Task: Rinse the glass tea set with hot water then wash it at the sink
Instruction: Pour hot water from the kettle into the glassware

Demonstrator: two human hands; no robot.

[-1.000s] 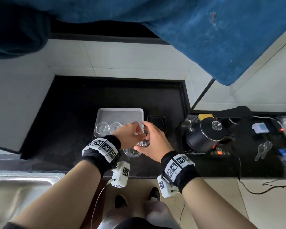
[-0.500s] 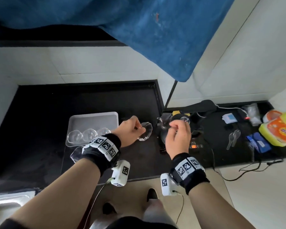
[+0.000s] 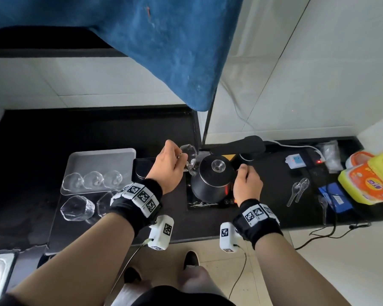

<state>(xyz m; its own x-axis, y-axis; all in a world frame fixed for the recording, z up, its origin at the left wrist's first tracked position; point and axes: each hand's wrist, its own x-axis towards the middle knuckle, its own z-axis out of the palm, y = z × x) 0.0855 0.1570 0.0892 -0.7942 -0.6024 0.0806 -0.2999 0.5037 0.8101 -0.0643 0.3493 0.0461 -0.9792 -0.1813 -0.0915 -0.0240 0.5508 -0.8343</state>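
Step in hand: the hot-water rinse. The left hand (image 3: 166, 168) pinches a glass cup (image 3: 189, 154) beside the kettle (image 3: 210, 182) spout, mid-desk (image 3: 53, 133). The right hand (image 3: 247, 184) curls round the kettle handle. Next move, as judged: lift and tilt the kettle over the held cup, keeping the pour controlled.

Black wristbands (image 3: 135, 203) with white coded tags are worn behind left hand (image 3: 167, 171) and right hand (image 3: 248, 184). White cabled boxes (image 3: 161, 231) are hung beneath; black shoes (image 3: 191, 260) are seen.
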